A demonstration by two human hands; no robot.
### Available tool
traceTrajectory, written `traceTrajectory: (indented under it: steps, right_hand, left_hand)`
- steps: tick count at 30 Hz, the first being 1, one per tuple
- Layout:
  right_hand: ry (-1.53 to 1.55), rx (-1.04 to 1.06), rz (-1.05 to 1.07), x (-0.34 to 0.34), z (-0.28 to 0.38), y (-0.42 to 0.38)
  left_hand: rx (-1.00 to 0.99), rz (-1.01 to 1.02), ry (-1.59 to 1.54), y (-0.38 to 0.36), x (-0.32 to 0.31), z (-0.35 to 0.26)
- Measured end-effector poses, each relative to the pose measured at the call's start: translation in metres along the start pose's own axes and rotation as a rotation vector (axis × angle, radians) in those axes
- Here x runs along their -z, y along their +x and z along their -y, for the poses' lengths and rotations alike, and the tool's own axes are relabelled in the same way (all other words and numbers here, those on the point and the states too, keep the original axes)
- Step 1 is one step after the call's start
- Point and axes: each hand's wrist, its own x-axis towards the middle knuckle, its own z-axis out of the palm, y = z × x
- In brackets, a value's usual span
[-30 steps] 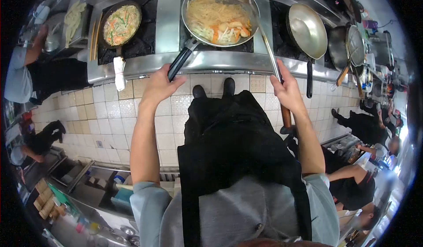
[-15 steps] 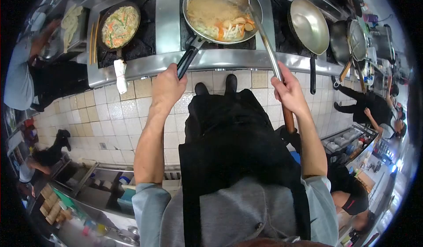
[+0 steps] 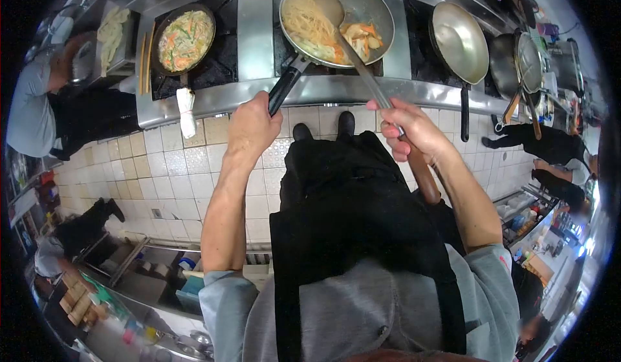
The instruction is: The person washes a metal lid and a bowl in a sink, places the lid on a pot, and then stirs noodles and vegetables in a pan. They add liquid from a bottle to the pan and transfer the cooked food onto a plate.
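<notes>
My left hand [image 3: 253, 128] is closed around the black handle of a deep frying pan [image 3: 386, 14] on the middle burner. Noodles [image 3: 304, 14] lie in the left half of the pan, with sliced vegetables [image 3: 365, 37] at the lower right. A long ladle [image 3: 357, 61] with a steel shaft and wooden grip is held in my right hand [image 3: 414, 131]. The ladle's bowl rests in the pan against the noodles, its underside facing me.
On the left burner a smaller pan [image 3: 184, 39] holds noodles with vegetables, its handle wrapped in white cloth [image 3: 186, 113]; chopsticks [image 3: 146, 61] lie beside it. To the right stands a bare pan [image 3: 460, 42]. Co-workers [image 3: 32, 103] are on both sides, and a counter [image 3: 149, 284] runs behind me.
The ladle's bowl has swung to the left and turned over in the pan, gathering the noodles leftward. My right hand has shifted its fingers on the shaft; my left keeps the handle.
</notes>
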Motion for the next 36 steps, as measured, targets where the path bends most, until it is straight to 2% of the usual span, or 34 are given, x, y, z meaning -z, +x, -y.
traceTrajectory:
  steps: [4, 5, 6, 8, 12, 14, 15, 17, 18, 20, 21, 23, 24, 26, 27, 29, 30, 32, 33, 35, 36]
  right_hand:
    - [0.252, -0.032, 0.186, 0.005, -0.021, 0.015]
    - [0.382, -0.038, 0.225, 0.006, -0.025, 0.018]
    - [0.383, -0.036, 0.227, 0.009, -0.031, 0.025]
    - [0.809, -0.027, 0.48, 0.016, -0.042, 0.039]
    - [0.842, 0.043, 0.523, 0.021, -0.043, 0.044]
    - [0.712, 0.098, 0.384, 0.029, -0.039, 0.037]
    - [0.712, 0.1, 0.382, 0.031, -0.034, 0.031]
    - [0.389, 0.166, 0.15, 0.034, -0.02, 0.019]
    - [0.387, 0.165, 0.149, 0.035, -0.014, 0.013]
    - [0.058, 0.203, -0.007, 0.038, -0.006, 0.007]
    - [0.057, 0.201, -0.01, 0.04, -0.006, 0.007]
    - [-0.463, 0.337, -0.216, 0.045, -0.006, 0.01]
    - [-0.464, 0.336, -0.218, 0.048, -0.006, 0.011]
    - [-0.806, 0.507, -0.322, 0.057, -0.004, 0.014]
    - [-0.809, 0.506, -0.314, 0.065, -0.01, 0.026]
    - [-0.88, 0.845, -0.357, 0.084, -0.03, 0.055]
    - [-0.881, 0.842, -0.356, 0.076, -0.022, 0.05]
    - [-1.118, 0.522, -0.444, 0.054, 0.001, 0.035]
    - [-1.117, 0.518, -0.447, 0.06, -0.002, 0.037]
    - [-1.452, 0.753, -0.419, 0.085, -0.007, 0.038]
    - [-1.453, 0.75, -0.427, 0.097, -0.005, 0.029]
  left_hand:
    - [0.015, 0.031, -0.019, 0.002, 0.005, 0.001]
    - [-0.002, 0.001, -0.004, 0.004, 0.0, 0.007]
    - [-0.019, -0.027, 0.01, 0.006, -0.005, 0.013]
    - [-0.035, -0.045, -0.029, 0.011, -0.01, 0.024]
    - [-0.057, -0.052, -0.079, 0.015, -0.007, 0.033]
    - [-0.048, -0.05, -0.072, 0.017, -0.008, 0.037]
    - [-0.035, -0.046, -0.066, 0.017, -0.008, 0.038]
    - [-0.042, -0.042, -0.069, 0.019, -0.009, 0.042]
    - [-0.048, -0.04, -0.07, 0.019, -0.008, 0.041]
    - [-0.033, -0.016, -0.058, 0.02, -0.001, 0.036]
    - [-0.018, 0.007, -0.043, 0.02, 0.002, 0.033]
    - [0.0, 0.02, -0.06, 0.019, 0.004, 0.031]
    - [0.018, 0.03, -0.072, 0.019, 0.004, 0.031]
    - [0.011, 0.022, -0.071, 0.019, 0.001, 0.034]
    - [0.005, 0.015, -0.068, 0.018, -0.001, 0.037]
    - [0.013, 0.013, -0.069, 0.018, -0.003, 0.039]
    - [0.012, 0.012, -0.07, 0.018, -0.004, 0.039]
    - [0.002, -0.009, -0.061, 0.019, -0.011, 0.043]
    - [-0.012, -0.032, -0.05, 0.02, -0.012, 0.044]
    - [0.021, 0.001, -0.081, 0.02, -0.01, 0.041]
    - [0.058, 0.031, -0.11, 0.02, -0.008, 0.039]
